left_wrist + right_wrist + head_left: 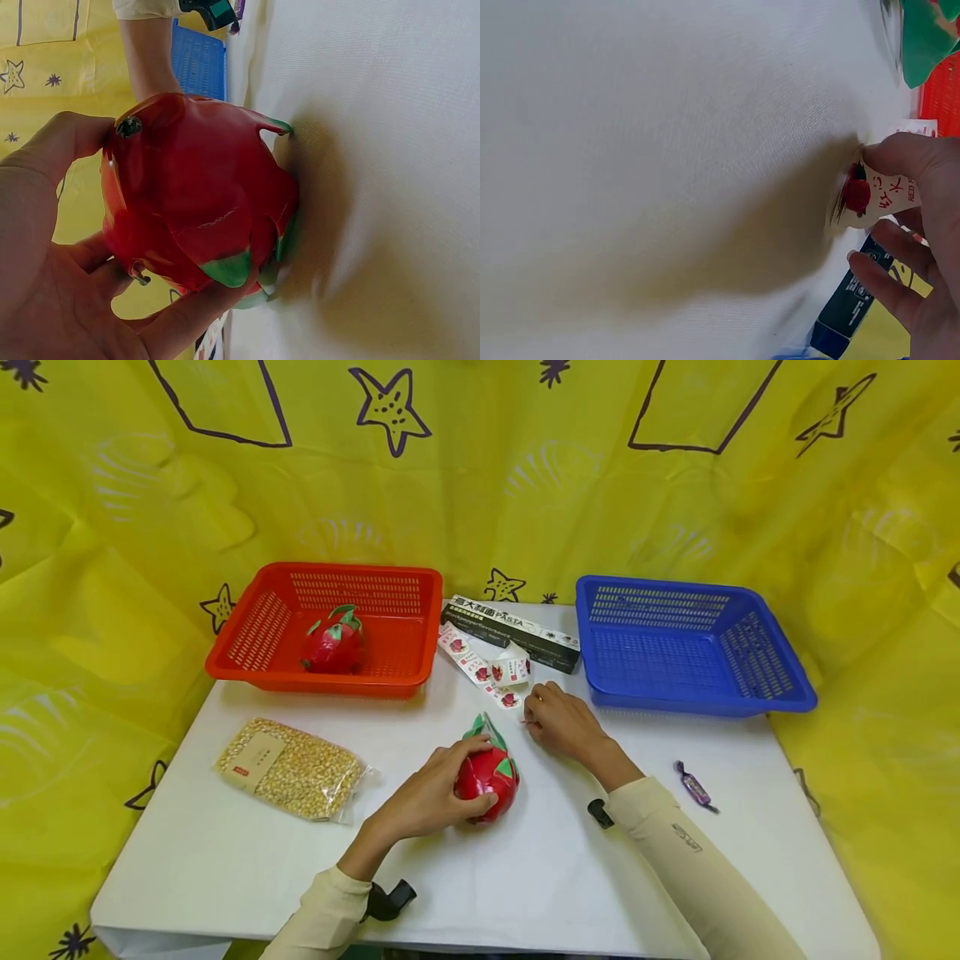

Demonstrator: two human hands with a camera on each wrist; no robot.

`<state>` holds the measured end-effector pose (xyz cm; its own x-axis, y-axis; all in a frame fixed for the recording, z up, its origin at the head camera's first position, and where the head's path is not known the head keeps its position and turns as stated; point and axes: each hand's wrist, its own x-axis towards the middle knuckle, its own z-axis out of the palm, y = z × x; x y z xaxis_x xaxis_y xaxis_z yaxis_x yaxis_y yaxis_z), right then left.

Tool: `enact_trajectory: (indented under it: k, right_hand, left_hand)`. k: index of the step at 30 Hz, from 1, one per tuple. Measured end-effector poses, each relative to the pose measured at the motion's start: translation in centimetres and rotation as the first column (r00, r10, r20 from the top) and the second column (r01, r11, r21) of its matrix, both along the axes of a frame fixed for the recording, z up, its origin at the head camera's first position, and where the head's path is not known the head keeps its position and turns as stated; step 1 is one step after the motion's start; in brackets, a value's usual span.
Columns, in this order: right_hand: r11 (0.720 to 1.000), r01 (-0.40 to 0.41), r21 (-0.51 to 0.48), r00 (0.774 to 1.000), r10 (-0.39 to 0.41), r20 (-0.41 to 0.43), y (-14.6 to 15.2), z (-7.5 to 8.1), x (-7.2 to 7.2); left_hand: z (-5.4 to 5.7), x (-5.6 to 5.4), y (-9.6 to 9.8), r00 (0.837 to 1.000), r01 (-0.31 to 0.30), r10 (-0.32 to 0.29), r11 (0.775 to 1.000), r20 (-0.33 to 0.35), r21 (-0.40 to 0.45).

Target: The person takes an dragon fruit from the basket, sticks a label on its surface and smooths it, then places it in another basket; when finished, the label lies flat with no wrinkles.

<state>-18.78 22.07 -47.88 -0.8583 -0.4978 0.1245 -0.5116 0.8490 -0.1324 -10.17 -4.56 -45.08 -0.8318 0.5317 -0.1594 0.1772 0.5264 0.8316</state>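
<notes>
Red dragon fruit (487,777) beside sachet strip (487,672).

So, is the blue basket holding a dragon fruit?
No, the blue basket is bare inside; one dragon fruit lies in the red basket.

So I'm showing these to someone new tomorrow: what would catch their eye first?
Probably the red dragon fruit gripped by the left hand at the middle of the white table. Next, the right hand pinching a sticker just beyond it. Then the red basket holding a second dragon fruit and the blue basket, at the back.
</notes>
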Motion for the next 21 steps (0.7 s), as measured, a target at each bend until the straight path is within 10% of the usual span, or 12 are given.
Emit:
enact_trajectory:
  k: [14, 21]
  right_hand:
    - [0.986, 0.099, -0.138, 0.981, -0.073, 0.181, 0.6, 1.1, 0.7]
    - [0.9, 0.147, -0.41, 0.928, 0.018, 0.373, 0.0, 4.8, 1.7]
  left_hand:
    - [-0.6, 0.2, -0.4, 0.999, -0.037, 0.035, 0.997, 0.032, 0.069]
    - [-0.6, -0.1, -0.8, 0.999, 0.032, -0.033, 0.993, 0.001, 0.111]
